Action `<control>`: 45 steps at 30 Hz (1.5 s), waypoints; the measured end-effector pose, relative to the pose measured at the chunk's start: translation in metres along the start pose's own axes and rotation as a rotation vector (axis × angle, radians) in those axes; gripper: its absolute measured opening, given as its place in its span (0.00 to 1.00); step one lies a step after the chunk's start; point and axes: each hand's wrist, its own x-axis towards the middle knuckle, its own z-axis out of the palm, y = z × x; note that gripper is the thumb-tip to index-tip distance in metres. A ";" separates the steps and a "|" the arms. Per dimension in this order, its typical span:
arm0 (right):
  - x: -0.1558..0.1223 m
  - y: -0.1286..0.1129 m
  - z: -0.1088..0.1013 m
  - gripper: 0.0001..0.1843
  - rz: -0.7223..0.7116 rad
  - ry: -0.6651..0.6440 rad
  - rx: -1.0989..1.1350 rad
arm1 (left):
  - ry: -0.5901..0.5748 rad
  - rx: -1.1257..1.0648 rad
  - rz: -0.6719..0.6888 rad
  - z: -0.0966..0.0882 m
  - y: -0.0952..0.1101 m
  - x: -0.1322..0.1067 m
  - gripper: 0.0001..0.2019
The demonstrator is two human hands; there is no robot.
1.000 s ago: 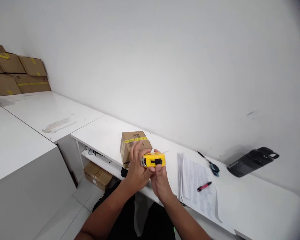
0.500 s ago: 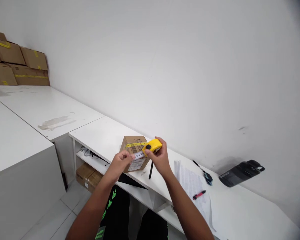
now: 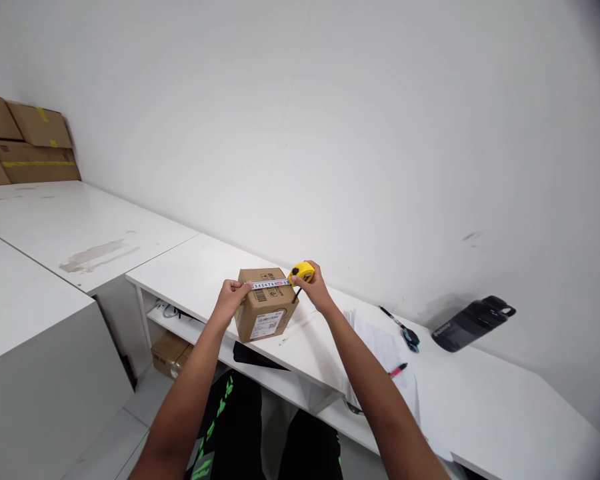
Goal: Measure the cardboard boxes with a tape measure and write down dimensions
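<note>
A small cardboard box (image 3: 275, 308) with a white label on its front stands on the white counter (image 3: 200, 267). Across its top stretches the white blade of a tape measure (image 3: 300, 272), its yellow case at the box's right edge. My right hand (image 3: 316, 288) is closed around that case. At the left edge of the box top, my left hand (image 3: 230, 297) pinches the free end of the blade. Black digits on the blade face up; the very tip is hidden by my fingers.
Right of the box lie papers (image 3: 380, 347), a red and black pen (image 3: 398, 369) and a dark corded item (image 3: 409, 338). A black bottle (image 3: 473, 325) lies near the wall. Cardboard boxes (image 3: 35, 143) are stacked far left; another box (image 3: 167, 353) sits below the counter.
The blade has been drawn out longer and now spans the box top. My hands have moved farther apart, the left one to the box's left edge. The view has shifted slightly.
</note>
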 end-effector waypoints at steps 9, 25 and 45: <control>0.005 -0.001 -0.008 0.39 -0.054 -0.113 -0.069 | -0.026 0.017 -0.045 -0.004 -0.003 0.001 0.22; -0.013 -0.005 -0.008 0.37 -0.143 -0.030 -0.221 | -0.094 0.239 0.033 -0.015 0.009 0.001 0.19; -0.144 -0.041 0.070 0.31 -0.209 0.270 -0.447 | -0.316 1.211 0.271 0.069 0.067 0.096 0.16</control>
